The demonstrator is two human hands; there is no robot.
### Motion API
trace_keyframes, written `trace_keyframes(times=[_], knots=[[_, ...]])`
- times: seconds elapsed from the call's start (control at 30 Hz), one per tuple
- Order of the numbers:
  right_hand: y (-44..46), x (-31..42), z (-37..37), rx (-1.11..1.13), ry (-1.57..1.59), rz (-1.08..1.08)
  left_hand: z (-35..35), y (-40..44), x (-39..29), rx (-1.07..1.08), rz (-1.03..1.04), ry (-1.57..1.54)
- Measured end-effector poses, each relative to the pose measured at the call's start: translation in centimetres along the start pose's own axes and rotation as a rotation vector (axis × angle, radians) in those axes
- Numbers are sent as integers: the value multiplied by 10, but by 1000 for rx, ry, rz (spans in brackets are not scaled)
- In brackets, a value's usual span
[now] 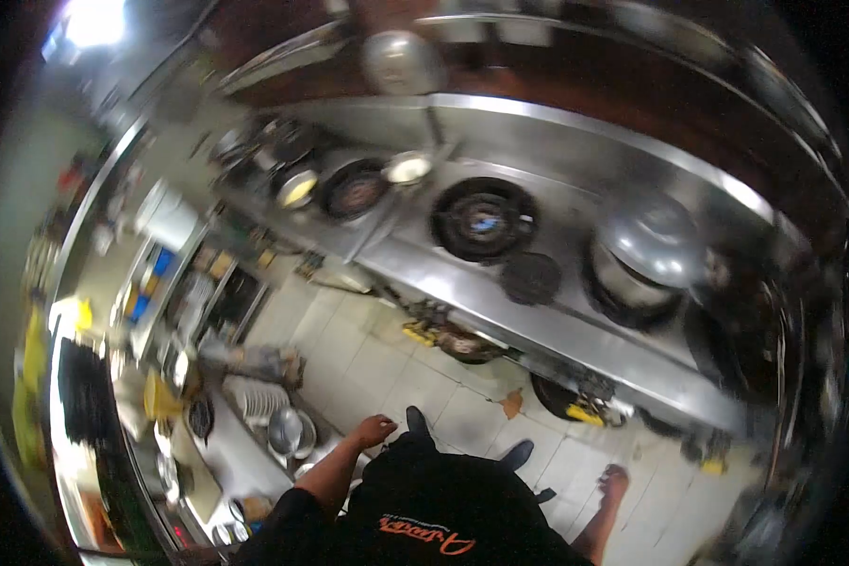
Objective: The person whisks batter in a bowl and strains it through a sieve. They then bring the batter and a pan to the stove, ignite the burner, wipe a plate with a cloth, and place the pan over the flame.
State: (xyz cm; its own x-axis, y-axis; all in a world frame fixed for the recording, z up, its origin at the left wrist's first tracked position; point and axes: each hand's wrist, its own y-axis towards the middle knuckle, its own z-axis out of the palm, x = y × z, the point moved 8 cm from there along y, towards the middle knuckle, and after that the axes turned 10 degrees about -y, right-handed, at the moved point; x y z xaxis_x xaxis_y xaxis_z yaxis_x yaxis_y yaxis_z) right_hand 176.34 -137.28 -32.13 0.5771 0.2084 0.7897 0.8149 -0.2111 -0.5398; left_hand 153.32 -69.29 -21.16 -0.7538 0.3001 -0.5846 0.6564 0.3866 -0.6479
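Observation:
My left hand (pixel 377 431) hangs at my left side, beside the counter with the steel bowls (pixel 292 432). Its fingers look curled together, and nothing shows in them. On the other side, my right hand (pixel 613 481) hangs over the tiled floor, apart from everything. Its fingers are loosely bent and somewhat apart, holding nothing that I can see. Ahead stands a long steel stove (pixel 500 297). A burner (pixel 484 223) shows a blue flame, and a large lidded pot (pixel 646 250) sits to its right. A dark round griddle pan (pixel 532 279) lies near the burner.
Pans with pale yellow contents (pixel 299 190) and whitish contents (pixel 408 168) are on the stove's left part. A stack of white plates (pixel 258 401) stands on the left counter. Shelving (pixel 198 283) is beyond it. A brown scrap (pixel 512 404) lies on the floor (pixel 443 387).

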Motion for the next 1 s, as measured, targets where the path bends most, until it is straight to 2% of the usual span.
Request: trace_keyframes(times=[0.03, 0.07, 0.1, 0.13, 0.2, 0.27, 0.3, 0.33, 0.4, 0.5, 0.6, 0.63, 0.73, 0.77, 0.87, 0.93, 1.0], knots=[[-21, 37, 51, 143, -141, -73, -5, -9, -5, 21, -92, -41], [-33, 64, 96, 169, -248, -126, -10, -15, -5, 9, -125, -48], [-47, 98, 141, 206, -388, -268, -18, -17, -2, 0, -153, -49], [-67, 137, 181, 251, -500, -515, -29, -20, 9, -1, -178, -41], [-111, 204, 264, 440, -485, -578, -34, 11, 75, 63, -136, -33], [-157, 269, 339, 554, -576, -719, -55, -7, 87, 183, -381, -297], [-188, 305, 372, 577, -620, -755, -76, -24, 72, 251, -373, -324], [-211, 325, 407, 616, -614, -748, -71, -4, 120, 269, -399, -361], [-231, 344, 480, 623, -619, -900, -78, 1, 159, 456, -390, -248], [-318, 388, 575, 737, -703, -876, -99, 26, 243, 311, -447, 37], [-364, 383, 658, 869, -820, -949, -184, -19, 235, 289, -502, 199], [-372, 379, 679, 907, -848, -927, -188, -8, 259, 169, -475, 196], [-372, 365, 743, 950, -978, -877, -189, 32, 323, 64, -550, -9], [-377, 367, 763, 974, -904, -917, -195, 44, 333, 74, -567, -85], [-380, 377, 826, 944, -955, -955, -243, 93, 340, 10, -365, 26], [-369, 376, 882, 952, -955, -930, -314, 112, 322, -354, -255, 179], [-358, 378, 939, 956, -928, -867, -375, 142, 322, -522, -85, 297]])
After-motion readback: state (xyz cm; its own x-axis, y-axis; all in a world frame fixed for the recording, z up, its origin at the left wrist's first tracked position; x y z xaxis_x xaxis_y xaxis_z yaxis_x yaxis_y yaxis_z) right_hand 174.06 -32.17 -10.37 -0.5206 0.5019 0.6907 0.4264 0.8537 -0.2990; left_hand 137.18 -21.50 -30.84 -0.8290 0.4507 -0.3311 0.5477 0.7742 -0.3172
